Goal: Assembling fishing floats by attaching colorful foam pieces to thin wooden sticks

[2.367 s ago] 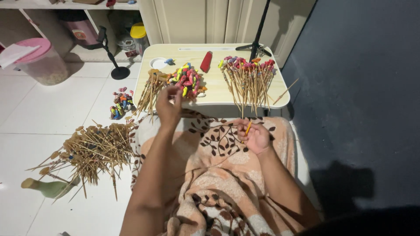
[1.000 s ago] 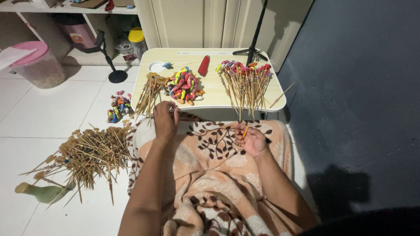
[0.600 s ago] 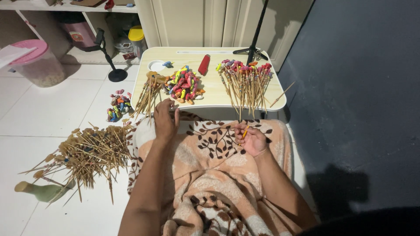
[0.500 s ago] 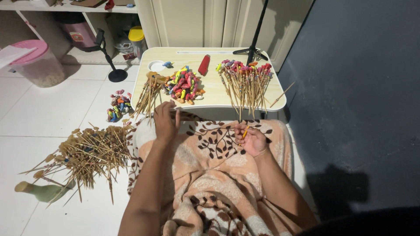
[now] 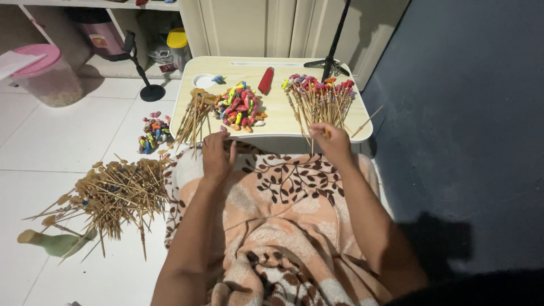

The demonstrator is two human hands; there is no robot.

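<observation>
White tile floor, dark wall on the right, small low table (image 5: 272, 127) over a leaf-print blanket (image 5: 283, 226). Left hand (image 5: 218, 156) hovers at the table's near edge, fingers loosely spread, holding nothing I can see, just beside the bare sticks (image 5: 192, 116) and the pile of coloured balloons (image 5: 239, 107). Right hand (image 5: 334, 144) is pinched around a stick with a yellow balloon (image 5: 327, 134), beside the finished balloon sticks (image 5: 320, 99). More sticks (image 5: 113, 195) lie on the floor.

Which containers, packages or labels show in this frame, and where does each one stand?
Clear tub with pink lid: floor, far left, round.
Dark bin with a small red-and-white label: under the shelf, top left.
Yellow-lidded jar: floor, left of the table.
No screens or signs.
</observation>
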